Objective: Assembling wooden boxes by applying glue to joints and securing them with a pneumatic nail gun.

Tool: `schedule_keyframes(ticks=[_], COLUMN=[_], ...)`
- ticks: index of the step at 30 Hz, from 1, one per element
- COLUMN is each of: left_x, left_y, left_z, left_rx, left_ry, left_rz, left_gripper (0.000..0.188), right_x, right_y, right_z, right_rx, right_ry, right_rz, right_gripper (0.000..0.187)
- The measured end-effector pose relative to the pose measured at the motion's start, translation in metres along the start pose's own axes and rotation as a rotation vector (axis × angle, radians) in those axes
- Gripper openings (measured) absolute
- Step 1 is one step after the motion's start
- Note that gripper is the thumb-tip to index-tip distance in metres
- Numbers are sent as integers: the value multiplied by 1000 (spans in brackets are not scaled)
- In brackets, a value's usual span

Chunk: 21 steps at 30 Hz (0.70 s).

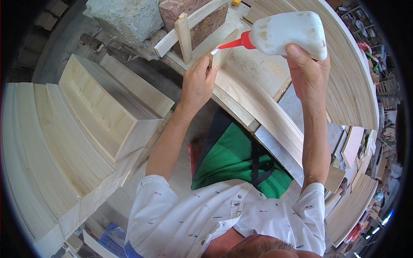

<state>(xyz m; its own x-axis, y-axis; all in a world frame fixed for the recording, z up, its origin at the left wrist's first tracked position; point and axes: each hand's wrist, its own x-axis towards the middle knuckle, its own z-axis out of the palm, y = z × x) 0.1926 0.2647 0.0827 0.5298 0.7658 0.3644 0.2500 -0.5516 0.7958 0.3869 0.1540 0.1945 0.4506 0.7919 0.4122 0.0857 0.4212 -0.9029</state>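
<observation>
My right hand (310, 75) is wrapped round a white glue bottle (289, 31) with brown smudges, tipped on its side. Its red nozzle (234, 43) points left, and the tip meets the end of a pale wooden board (223, 57). A dab of white glue (214, 51) shows at that end. My left hand (198, 84) grips the same board near the glued end, fingers partly hidden behind the wood. Below it, a long wooden board (262, 105) lies along the edge of the workbench (267, 73).
A concrete block (124, 26) and a reddish brick (178, 8) stand at the far left of the bench, by an upright wooden strip (183, 38). Stacked wooden boxes (99, 107) fill the left side. A pile of thin boards (344, 81) rises on the right.
</observation>
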Motion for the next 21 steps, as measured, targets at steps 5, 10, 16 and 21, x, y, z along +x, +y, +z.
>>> schedule_keyframes(ticks=[5, 10, 16, 21], left_x=[0, 0, 0, -1], left_y=[4, 4, 3, 2], left_z=[-1, -1, 0, 1], left_rx=[10, -21, -29, -58], left_ry=[-23, 8, 22, 7], left_rz=[-56, -11, -14, -40], left_gripper=[19, 20, 19, 19], right_x=[9, 19, 29, 33], right_y=[1, 2, 6, 4], right_z=[-4, -8, -17, -20], right_rx=[-26, -34, 5, -26], right_ry=[10, 21, 41, 79], right_rz=[8, -17, -34, -93], right_gripper=[47, 47, 45, 43])
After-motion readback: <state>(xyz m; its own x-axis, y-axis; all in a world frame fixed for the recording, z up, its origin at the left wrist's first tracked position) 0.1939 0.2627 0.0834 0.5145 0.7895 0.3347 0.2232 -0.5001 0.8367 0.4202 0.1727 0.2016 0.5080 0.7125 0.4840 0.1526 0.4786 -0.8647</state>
